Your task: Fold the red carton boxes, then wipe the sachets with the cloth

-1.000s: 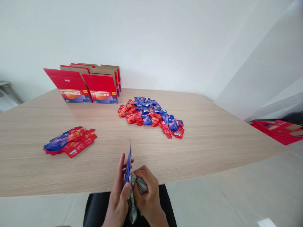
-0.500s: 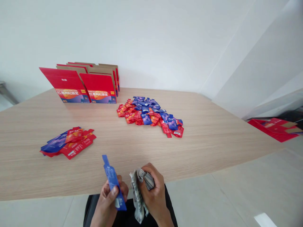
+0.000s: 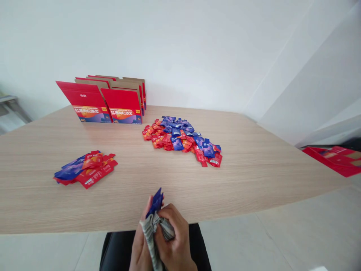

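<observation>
Near the table's front edge, my left hand (image 3: 140, 242) holds a blue sachet (image 3: 156, 202) whose upper end sticks up past the fingers. My right hand (image 3: 176, 237) is closed on a bunched grey striped cloth (image 3: 152, 229), pressed against the sachet and the left palm. The cloth hides the sachet's lower part and most of my left fingers. To the left lies a small heap of red and blue sachets (image 3: 87, 169). Farther back, a larger pile of red and blue sachets (image 3: 180, 137) spreads across the middle of the table.
Several red printed cartons (image 3: 121, 105) with raised flaps stand at the back left of the wooden table (image 3: 254, 165), before a white wall. A red open box (image 3: 332, 158) with items inside is beyond the table's right edge. My legs are under the front edge.
My hands have come together: the cloth now meets the blue sachet, which has moved right and turned from facing me. The view has shifted slightly.
</observation>
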The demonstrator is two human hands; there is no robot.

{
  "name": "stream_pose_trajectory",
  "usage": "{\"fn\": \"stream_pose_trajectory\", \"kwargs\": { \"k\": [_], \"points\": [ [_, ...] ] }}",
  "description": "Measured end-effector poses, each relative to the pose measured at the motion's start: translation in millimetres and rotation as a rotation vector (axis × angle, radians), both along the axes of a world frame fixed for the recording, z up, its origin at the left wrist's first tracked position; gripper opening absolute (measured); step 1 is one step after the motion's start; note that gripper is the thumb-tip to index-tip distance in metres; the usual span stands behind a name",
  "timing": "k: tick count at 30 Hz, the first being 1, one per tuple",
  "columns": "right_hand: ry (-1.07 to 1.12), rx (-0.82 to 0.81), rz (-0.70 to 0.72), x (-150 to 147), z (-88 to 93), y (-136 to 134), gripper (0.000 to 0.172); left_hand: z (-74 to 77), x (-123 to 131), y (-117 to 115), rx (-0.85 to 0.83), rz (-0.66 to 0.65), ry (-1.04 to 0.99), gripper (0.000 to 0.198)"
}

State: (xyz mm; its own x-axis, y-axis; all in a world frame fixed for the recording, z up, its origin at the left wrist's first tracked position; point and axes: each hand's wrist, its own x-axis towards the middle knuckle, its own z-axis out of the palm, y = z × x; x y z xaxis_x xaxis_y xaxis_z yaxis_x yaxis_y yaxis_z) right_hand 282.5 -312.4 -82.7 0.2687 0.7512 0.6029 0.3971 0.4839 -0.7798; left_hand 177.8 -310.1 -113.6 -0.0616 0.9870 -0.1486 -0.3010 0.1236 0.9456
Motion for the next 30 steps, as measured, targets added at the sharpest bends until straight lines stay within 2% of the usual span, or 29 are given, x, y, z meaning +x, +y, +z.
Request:
{"fn": "stream_pose_trajectory", "kwargs": {
  "k": [4,8,10,13,16,18,20,25,27,30],
  "points": [
    [0.044,0.02,-0.16,11.6,10.3,3.6,0.017,-13.4,17.1,-23.6,0.131,-0.041,0.099,0.053],
    [0.039,0.066,-0.242,29.0,21.1,7.9,0.018,-18.8,30.0,-31.7,0.244,-0.126,0.115,0.055],
    [0.018,0.067,-0.222,30.2,19.9,8.8,0.02,-18.5,31.4,-28.1,0.239,-0.112,0.106,0.055],
    [-0.033,0.031,-0.127,20.5,9.2,7.9,0.024,-15.6,23.1,-10.5,0.198,-0.038,0.094,0.056],
    [-0.046,-0.018,-0.055,7.0,-3.5,5.9,0.024,-12.1,8.6,11.7,0.203,-0.047,0.077,0.063],
    [-0.034,-0.028,-0.044,3.2,-6.9,5.8,0.023,-11.0,3.5,18.6,0.21,-0.058,0.09,0.064],
    [-0.023,-0.001,-0.063,6.4,-4.1,8.0,0.022,-11.5,6.4,15.5,0.219,-0.064,0.121,0.061],
    [-0.022,0.04,-0.151,33.1,16.1,21.7,0.021,-15.6,32.0,-5.9,0.235,-0.066,0.149,0.056],
    [-0.028,0.042,-0.167,40.3,19.6,27.1,0.019,-16.2,37.0,-3.8,0.274,-0.11,0.127,0.056],
    [-0.045,0.043,-0.139,39.5,14.7,31.5,0.019,-13.3,34.0,12.7,0.295,-0.162,0.115,0.055]
  ]
}}
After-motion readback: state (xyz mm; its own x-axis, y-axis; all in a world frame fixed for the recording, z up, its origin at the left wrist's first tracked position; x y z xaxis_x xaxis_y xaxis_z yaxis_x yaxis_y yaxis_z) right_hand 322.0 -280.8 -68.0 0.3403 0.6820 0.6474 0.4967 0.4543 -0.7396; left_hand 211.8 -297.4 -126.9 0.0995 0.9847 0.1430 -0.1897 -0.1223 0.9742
